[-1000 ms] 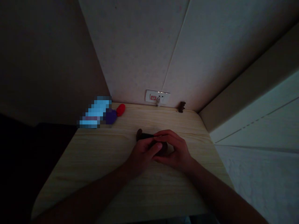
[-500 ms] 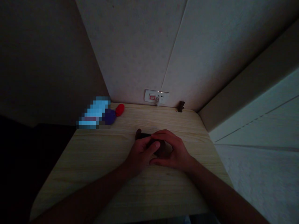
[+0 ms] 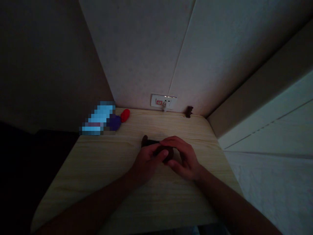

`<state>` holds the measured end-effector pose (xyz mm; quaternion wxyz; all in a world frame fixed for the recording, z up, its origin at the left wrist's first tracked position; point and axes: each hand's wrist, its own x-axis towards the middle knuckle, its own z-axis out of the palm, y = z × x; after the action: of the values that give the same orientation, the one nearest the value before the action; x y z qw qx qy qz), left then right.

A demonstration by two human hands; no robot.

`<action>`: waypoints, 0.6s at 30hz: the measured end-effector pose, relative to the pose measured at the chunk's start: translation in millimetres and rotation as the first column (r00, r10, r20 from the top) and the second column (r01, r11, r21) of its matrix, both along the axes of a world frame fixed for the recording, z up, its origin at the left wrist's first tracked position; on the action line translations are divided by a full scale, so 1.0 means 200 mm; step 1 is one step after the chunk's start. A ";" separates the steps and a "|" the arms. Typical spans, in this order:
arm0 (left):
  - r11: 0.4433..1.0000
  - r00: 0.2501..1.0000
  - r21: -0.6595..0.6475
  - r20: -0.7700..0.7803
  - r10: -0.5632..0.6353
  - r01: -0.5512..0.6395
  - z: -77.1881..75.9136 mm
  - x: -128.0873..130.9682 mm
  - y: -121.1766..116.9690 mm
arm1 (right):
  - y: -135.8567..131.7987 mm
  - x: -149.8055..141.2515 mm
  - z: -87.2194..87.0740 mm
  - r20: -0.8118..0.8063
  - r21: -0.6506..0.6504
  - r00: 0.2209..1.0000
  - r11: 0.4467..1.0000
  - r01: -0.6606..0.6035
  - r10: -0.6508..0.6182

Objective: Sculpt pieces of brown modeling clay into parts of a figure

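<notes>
Between my two hands is a dark brown rounded lump (image 3: 169, 154) that looks like modelling clay. My left hand (image 3: 146, 164) is closed on it, its thumb lying over the near face. From the right, my right hand (image 3: 187, 160) curves round the same lump, fingers over its far side and thumb at its near edge. A black bar-like piece (image 3: 152, 142) shows beyond my left fingers, with a small brown rounded piece (image 3: 144, 140) at its left end. My hands hide how these parts join.
On the light wooden tabletop (image 3: 97, 169), a purple lump (image 3: 114, 122) and a red lump (image 3: 125, 115) lie at the back left beside a blurred-out bright object (image 3: 99, 119). A small dark brown piece (image 3: 189, 111) stands at the back right. Behind is a wall socket (image 3: 163, 101) with a plug.
My right thumb has moved up and in from below the lump to its near edge. My left hand keeps its hold. The view has shifted slightly.
</notes>
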<state>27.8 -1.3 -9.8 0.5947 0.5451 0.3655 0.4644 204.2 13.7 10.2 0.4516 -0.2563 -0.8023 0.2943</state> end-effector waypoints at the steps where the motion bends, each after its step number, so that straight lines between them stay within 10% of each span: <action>1: 1.000 1.000 0.001 0.001 -0.001 0.001 0.00 0.00 0.00 | 0.00 0.00 0.00 -0.017 -0.020 1.000 1.000 0.005 -0.005; 18: 0.997 0.998 -0.062 -0.048 -0.051 0.048 0.01 0.01 -0.01 | -0.01 0.01 -0.01 -0.151 -0.139 0.987 0.990 0.039 -0.060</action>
<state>29.4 -3.9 -6.9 0.6129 0.5470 0.3804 0.4247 207.1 11.7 8.7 0.5012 -0.2826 -0.7364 0.3557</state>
